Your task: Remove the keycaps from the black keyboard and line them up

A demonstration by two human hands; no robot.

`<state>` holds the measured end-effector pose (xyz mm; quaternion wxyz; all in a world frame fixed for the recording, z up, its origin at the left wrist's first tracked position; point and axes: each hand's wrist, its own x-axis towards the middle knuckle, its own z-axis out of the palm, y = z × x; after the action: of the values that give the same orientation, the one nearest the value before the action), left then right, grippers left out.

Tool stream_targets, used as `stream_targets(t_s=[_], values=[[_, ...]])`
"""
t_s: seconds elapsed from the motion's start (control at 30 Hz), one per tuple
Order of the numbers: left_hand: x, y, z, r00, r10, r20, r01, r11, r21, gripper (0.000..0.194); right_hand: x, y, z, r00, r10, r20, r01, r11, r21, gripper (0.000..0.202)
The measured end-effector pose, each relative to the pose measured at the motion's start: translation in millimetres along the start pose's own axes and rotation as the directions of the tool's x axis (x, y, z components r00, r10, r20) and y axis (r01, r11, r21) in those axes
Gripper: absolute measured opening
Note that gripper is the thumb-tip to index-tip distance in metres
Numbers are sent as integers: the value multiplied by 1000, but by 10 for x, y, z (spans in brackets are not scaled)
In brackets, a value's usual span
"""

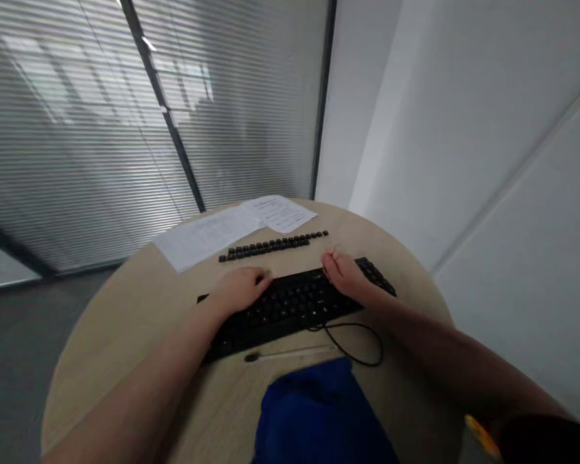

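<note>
A black keyboard (pixel 290 303) lies at a slant on the round wooden table, with bare space along its upper left part. Over its left part rests my left hand (pixel 241 288), fingers curled at the top edge; a dark spot shows between thumb and finger, too small to name. My right hand (pixel 341 270) is closed in a pinch over the keyboard's upper right edge, and a thin wire loop seems to stick up from its fingertips. Beyond the keyboard, loose black keycaps (pixel 270 246) lie in rows.
Printed papers (pixel 212 233) lie at the table's (pixel 120 316) far left edge. Nearer me are a thin brush (pixel 290 353), a black cable (pixel 379 351) in a loop and a blue cloth (pixel 319 412). A dark object with an orange-edged piece sits at bottom right.
</note>
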<state>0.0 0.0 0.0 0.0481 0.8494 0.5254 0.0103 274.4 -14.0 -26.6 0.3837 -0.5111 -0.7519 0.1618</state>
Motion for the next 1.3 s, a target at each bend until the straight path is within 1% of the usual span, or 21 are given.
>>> stream_targets(t_s=[0.2,0.27,0.33,0.4,0.47,0.5,0.57,0.63,0.73,0.83,0.9,1.0,1.07,1.13,1.2,1.3], values=[[10,10,-13,1000,13,-14,-14,999,-37,50,-54,80,42,999,22,-41,-20,998,68,33],[17,-4,0,1000,10,-20,-11,999,-45,50,-62,107,61,998,33,-50,-27,993,111,35],[19,-12,7,1000,6,-23,-7,999,-50,50,-50,128,67,996,53,-73,-38,981,188,37],[16,-9,4,1000,3,-22,-4,999,-52,49,-17,139,58,983,110,-149,-60,950,307,40],[13,-2,0,1000,1,-23,-2,999,-49,48,25,143,41,954,194,-230,-81,903,423,41],[12,-1,0,1000,0,-27,-1,999,-47,47,41,142,34,942,225,-251,-89,884,458,41],[13,-5,9,999,-4,-36,2,999,-49,47,53,138,27,940,234,-248,-95,879,468,40],[15,-16,23,999,-4,-44,1,998,-57,46,32,128,26,955,190,-227,-83,908,411,39],[12,0,20,996,9,-93,-15,998,-68,39,-34,96,15,982,62,-181,-13,966,259,37],[-15,112,-36,978,29,-205,-55,991,-122,28,-93,28,-30,987,-70,-148,88,988,123,34],[-46,236,-88,965,38,-260,-104,964,-246,25,-118,-42,-66,980,-148,-135,157,986,60,31],[-95,431,-143,963,20,-267,-145,876,-459,25,-150,-173,-102,950,-293,-106,291,956,-35,26],[-117,524,-151,965,-15,-261,-132,834,-536,27,-173,-255,-107,910,-408,-69,402,912,-86,25],[-130,576,-142,968,-53,-247,-102,813,-574,29,-194,-314,-97,859,-511,-28,505,855,-123,25],[-133,596,-126,971,-80,-227,-70,811,-582,30,-213,-344,-80,822,-569,2,563,812,-156,27],[-128,597,-98,974,-95,-207,-44,815,-578,28,-231,-353,-50,805,-592,41,589,788,-179,29]])
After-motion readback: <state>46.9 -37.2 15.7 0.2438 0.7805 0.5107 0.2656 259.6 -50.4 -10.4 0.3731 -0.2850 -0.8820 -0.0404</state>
